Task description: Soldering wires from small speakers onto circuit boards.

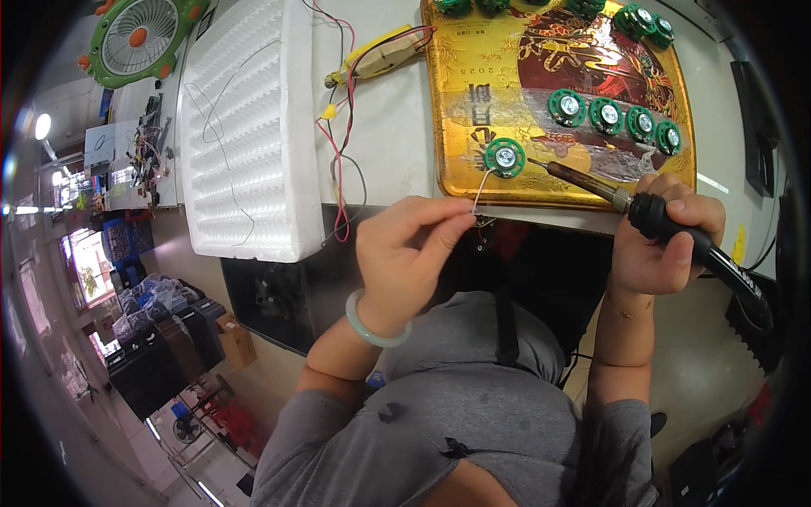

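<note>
Lying on the white table (pixel 389 144), a gold-and-red tray (pixel 456 110) carries a small green speaker (pixel 505 157); the right hand (pixel 663 241) is clenched round a soldering iron (pixel 676 228), the left hand (pixel 405 245) pinching a thin solder wire (pixel 480 188) reaching the speaker.

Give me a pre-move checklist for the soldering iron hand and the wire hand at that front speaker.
1. Right hand grip on black-handled soldering iron: ok, closed around handle.
2. Iron tip at small round green speaker: ok, close beside it; contact cannot tell.
3. Left hand pinching thin silver wire: ok.
4. Wire end reaching speaker: ok, contact cannot tell.
5. Speaker resting on gold tray: ok.
6. Fingers away from hot tip: ok.
</note>
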Action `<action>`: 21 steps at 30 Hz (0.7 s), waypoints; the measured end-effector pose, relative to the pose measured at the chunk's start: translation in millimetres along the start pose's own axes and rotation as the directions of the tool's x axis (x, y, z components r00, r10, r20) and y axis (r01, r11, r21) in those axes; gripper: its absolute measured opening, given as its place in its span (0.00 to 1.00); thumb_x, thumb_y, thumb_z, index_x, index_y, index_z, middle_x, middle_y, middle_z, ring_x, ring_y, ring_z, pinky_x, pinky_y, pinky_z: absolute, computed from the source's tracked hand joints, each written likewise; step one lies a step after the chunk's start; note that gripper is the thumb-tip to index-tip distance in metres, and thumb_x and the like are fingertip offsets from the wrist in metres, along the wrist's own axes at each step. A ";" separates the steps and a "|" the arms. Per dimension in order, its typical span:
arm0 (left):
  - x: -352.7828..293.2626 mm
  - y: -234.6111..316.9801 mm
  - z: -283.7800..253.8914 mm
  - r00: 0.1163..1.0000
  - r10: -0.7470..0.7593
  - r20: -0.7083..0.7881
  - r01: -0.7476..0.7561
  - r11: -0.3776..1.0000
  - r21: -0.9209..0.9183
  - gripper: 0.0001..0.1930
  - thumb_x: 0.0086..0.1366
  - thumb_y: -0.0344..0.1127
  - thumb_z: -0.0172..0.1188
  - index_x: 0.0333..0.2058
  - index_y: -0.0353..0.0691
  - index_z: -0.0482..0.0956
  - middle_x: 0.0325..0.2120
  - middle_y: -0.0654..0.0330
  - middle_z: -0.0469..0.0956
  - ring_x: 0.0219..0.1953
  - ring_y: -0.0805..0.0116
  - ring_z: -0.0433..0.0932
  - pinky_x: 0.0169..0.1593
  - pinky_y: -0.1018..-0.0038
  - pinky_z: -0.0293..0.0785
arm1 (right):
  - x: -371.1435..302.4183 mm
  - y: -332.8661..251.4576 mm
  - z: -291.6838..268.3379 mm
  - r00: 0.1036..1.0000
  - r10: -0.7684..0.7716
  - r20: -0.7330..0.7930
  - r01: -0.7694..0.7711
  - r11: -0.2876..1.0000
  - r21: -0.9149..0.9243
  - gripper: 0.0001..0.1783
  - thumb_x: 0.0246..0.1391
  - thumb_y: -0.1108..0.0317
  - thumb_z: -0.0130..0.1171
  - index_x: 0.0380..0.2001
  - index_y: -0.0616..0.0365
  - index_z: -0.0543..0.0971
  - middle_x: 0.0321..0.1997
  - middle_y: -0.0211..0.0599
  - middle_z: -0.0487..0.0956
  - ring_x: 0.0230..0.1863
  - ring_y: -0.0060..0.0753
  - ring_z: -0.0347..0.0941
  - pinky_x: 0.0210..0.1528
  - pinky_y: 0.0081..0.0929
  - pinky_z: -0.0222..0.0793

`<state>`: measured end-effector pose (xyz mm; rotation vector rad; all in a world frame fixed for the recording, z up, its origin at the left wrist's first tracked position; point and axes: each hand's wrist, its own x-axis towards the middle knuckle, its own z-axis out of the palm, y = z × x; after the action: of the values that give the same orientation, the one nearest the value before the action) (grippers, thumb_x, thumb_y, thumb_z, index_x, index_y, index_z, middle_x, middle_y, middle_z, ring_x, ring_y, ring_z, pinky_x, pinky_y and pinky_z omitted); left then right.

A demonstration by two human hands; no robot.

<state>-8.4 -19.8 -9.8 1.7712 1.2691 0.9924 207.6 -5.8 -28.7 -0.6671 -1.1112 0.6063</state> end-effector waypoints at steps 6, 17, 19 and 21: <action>4.0 5.6 4.4 0.935 -0.339 -0.101 0.275 0.877 -0.395 0.02 0.52 0.24 0.57 0.26 0.32 0.74 0.22 0.61 0.75 0.25 0.77 0.74 0.30 0.84 0.69 | -0.7 -0.7 -0.5 1.000 0.009 0.004 -0.009 1.000 0.012 0.15 0.46 0.59 0.52 0.28 0.60 0.64 0.12 0.25 0.58 0.14 0.16 0.50 0.18 0.16 0.47; 17.4 19.3 14.9 0.996 0.046 -0.078 -0.026 0.970 0.241 0.05 0.45 0.24 0.61 0.22 0.36 0.73 0.15 0.60 0.71 0.16 0.70 0.69 0.20 0.79 0.65 | -2.9 -2.6 0.9 0.998 0.015 0.053 -0.015 1.000 -0.014 0.14 0.44 0.61 0.54 0.27 0.61 0.65 0.13 0.26 0.58 0.15 0.18 0.50 0.19 0.18 0.46; 16.8 18.1 18.8 0.987 0.071 -0.141 -0.040 0.976 0.214 0.06 0.44 0.23 0.61 0.20 0.37 0.72 0.14 0.60 0.70 0.16 0.69 0.69 0.20 0.77 0.64 | -2.8 -3.6 2.6 0.995 0.030 0.090 -0.021 0.995 -0.096 0.14 0.43 0.59 0.52 0.24 0.58 0.65 0.12 0.24 0.55 0.15 0.17 0.47 0.18 0.18 0.41; 18.3 16.0 22.0 0.985 0.105 -0.138 -0.072 0.971 0.229 0.06 0.43 0.23 0.61 0.20 0.37 0.72 0.14 0.61 0.70 0.16 0.68 0.69 0.20 0.76 0.64 | -3.1 -3.4 2.7 0.995 0.029 0.100 -0.018 0.994 -0.111 0.14 0.43 0.58 0.52 0.24 0.58 0.64 0.12 0.24 0.55 0.14 0.17 0.47 0.18 0.18 0.41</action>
<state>21.5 -8.9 -2.1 1.9697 1.4537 1.0854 204.4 -9.8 -27.2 -0.7521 -1.2397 0.6077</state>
